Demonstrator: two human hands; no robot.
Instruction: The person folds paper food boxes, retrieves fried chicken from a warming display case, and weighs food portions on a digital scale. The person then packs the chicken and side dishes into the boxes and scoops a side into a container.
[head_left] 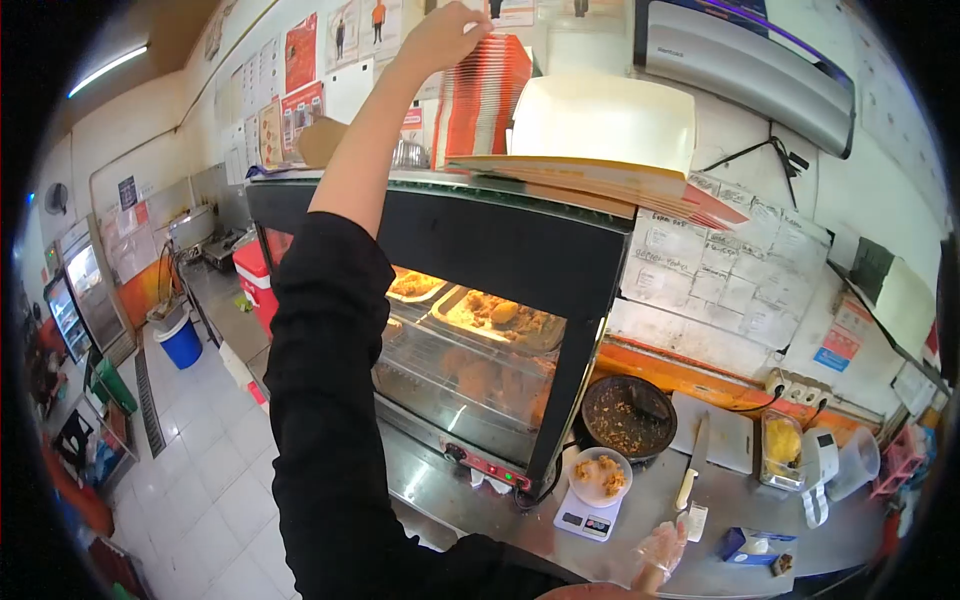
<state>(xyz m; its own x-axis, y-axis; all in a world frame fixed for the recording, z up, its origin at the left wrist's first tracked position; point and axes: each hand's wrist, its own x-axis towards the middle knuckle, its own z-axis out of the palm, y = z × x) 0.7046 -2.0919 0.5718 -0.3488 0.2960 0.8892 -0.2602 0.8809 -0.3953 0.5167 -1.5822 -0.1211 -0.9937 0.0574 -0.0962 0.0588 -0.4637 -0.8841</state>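
Note:
My left hand is raised high at the top of a tall stack of nested red-and-white paper food boxes. Its bare fingers are closed at the stack's upper edge, pinching a box there. My right hand, in a clear plastic glove, is low over the steel counter with its fingers loosely apart and nothing visible in them. Close by it are a digital scale bearing a bowl of fried food pieces, a knife and a blue box.
Below the stack stands a glass heated display cabinet with food trays inside. White paper trays sit on its top. A dark mortar, a cutting board and a container of yellow food occupy the counter by the wall.

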